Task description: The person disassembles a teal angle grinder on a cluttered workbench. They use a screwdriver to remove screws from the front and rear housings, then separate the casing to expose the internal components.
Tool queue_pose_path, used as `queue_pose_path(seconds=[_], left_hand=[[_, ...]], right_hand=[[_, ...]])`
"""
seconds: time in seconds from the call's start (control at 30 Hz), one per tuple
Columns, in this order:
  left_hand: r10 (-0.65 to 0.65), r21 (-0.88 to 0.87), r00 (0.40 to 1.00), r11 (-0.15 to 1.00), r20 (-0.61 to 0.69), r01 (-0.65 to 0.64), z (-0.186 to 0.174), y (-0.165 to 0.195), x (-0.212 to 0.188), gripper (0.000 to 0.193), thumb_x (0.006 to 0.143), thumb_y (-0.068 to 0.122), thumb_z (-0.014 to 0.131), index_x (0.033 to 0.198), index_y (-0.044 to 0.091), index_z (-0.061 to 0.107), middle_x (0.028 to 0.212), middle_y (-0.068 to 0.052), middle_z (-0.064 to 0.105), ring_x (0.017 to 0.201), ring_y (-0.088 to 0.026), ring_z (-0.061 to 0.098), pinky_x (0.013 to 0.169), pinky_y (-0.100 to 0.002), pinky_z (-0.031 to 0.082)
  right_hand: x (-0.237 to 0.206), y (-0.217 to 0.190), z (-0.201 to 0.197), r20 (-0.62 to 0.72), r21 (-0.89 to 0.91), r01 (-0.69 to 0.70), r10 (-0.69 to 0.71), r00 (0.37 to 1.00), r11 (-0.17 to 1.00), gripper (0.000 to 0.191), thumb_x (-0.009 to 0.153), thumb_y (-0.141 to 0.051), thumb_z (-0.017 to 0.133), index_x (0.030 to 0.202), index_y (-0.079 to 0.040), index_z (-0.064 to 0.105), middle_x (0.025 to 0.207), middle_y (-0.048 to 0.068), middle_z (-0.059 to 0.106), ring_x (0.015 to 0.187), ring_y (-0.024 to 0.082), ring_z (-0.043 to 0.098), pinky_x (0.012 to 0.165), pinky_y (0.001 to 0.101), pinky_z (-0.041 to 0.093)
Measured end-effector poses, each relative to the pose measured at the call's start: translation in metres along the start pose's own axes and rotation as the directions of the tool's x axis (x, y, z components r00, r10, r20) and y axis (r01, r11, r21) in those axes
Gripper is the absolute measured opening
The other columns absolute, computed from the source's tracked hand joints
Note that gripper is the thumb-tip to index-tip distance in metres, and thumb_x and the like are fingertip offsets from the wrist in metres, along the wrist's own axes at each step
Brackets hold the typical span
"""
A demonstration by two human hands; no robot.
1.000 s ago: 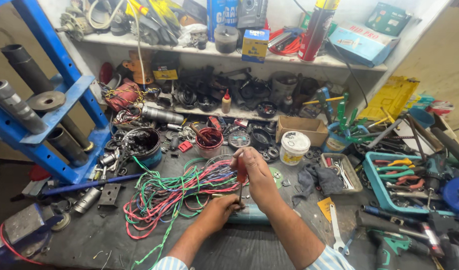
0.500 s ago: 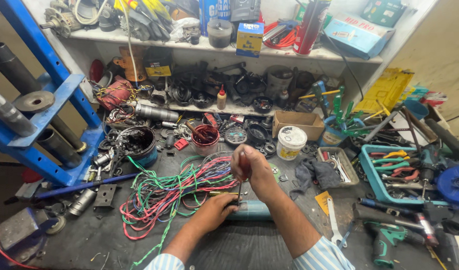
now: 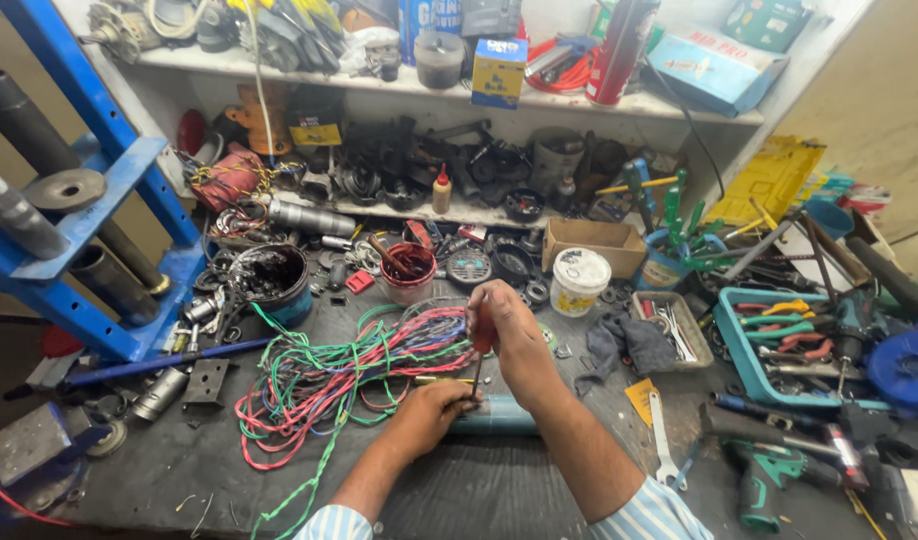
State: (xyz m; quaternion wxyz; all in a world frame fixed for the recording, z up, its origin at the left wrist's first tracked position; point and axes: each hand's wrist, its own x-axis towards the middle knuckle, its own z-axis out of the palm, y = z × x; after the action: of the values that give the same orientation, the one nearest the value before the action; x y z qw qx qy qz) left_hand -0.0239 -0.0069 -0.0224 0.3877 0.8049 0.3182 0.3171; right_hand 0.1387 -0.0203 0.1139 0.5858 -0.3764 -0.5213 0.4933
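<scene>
My right hand (image 3: 509, 330) grips a red-handled screwdriver (image 3: 482, 340), held upright with its tip pointing down. My left hand (image 3: 434, 408) rests on a teal metal cylinder (image 3: 504, 415) that lies on the dark workbench, fingers at the end where the screwdriver tip meets it. A tangle of red, green and other coloured wires (image 3: 339, 375) spreads just to the left of both hands.
A white tub (image 3: 579, 280), a cardboard box (image 3: 594, 245), a red cup (image 3: 409, 270) and a black pot (image 3: 269, 275) stand behind. A teal tray of pliers (image 3: 779, 335), a drill (image 3: 764, 475) and a wrench (image 3: 662, 440) lie right. A blue press frame (image 3: 89, 200) stands left.
The view has shifted slightly downward. My right hand has lifted a little with the screwdriver while my left hand stays on the cylinder.
</scene>
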Motion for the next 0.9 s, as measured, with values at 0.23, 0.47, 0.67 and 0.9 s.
queue_pose_path(seconds=[0.23, 0.47, 0.67, 0.9], left_hand=[[-0.005, 0.092, 0.994, 0.996, 0.11, -0.005, -0.006, 0.0, -0.002, 0.057, 0.079, 0.021, 0.084, 0.128, 0.007, 0.058, 0.119, -0.015, 0.069, 0.112, -0.035, 0.066, 0.094, -0.042, 0.052], [-0.052, 0.197, 0.994, 0.98, 0.095, 0.032, 0.0, 0.006, -0.009, 0.092, 0.072, 0.024, 0.09, 0.147, 0.015, 0.037, 0.126, -0.01, 0.069, 0.121, -0.037, 0.06, 0.101, -0.045, 0.047], [-0.07, 0.178, 0.991, 0.983, 0.113, 0.049, 0.002, -0.003, -0.009, 0.089, 0.072, 0.023, 0.09, 0.146, 0.016, 0.04, 0.128, -0.009, 0.069, 0.123, -0.034, 0.061, 0.101, -0.043, 0.048], [-0.069, 0.202, 0.991, 0.978, 0.115, 0.045, 0.002, -0.003, -0.007, 0.089, 0.072, 0.023, 0.091, 0.144, 0.013, 0.04, 0.127, -0.011, 0.069, 0.122, -0.034, 0.06, 0.102, -0.043, 0.048]], right_hand=[[-0.003, -0.013, 0.007, -0.044, -0.046, -0.044, 0.042, 0.998, 0.998, 0.037, 0.108, -0.038, 0.042, 0.109, -0.007, 0.061, 0.089, 0.002, 0.06, 0.074, 0.009, 0.052, 0.068, 0.0252, 0.045], [-0.004, 0.003, 0.014, -0.062, 0.126, 0.141, -0.134, 0.989, 0.982, 0.023, 0.108, -0.028, 0.043, 0.1, -0.009, 0.051, 0.081, 0.002, 0.051, 0.07, 0.009, 0.047, 0.064, 0.0244, 0.042], [0.012, 0.0, -0.002, 0.245, 0.347, 0.015, -0.106, 0.964, 0.938, 0.029, 0.108, -0.025, 0.043, 0.088, -0.006, 0.05, 0.069, 0.0, 0.045, 0.057, 0.007, 0.041, 0.049, 0.0233, 0.036], [0.004, 0.003, 0.002, -0.099, -0.015, -0.012, 0.011, 0.995, 1.0, 0.032, 0.105, -0.033, 0.044, 0.098, -0.006, 0.06, 0.072, 0.003, 0.051, 0.062, 0.01, 0.048, 0.056, 0.0269, 0.041]])
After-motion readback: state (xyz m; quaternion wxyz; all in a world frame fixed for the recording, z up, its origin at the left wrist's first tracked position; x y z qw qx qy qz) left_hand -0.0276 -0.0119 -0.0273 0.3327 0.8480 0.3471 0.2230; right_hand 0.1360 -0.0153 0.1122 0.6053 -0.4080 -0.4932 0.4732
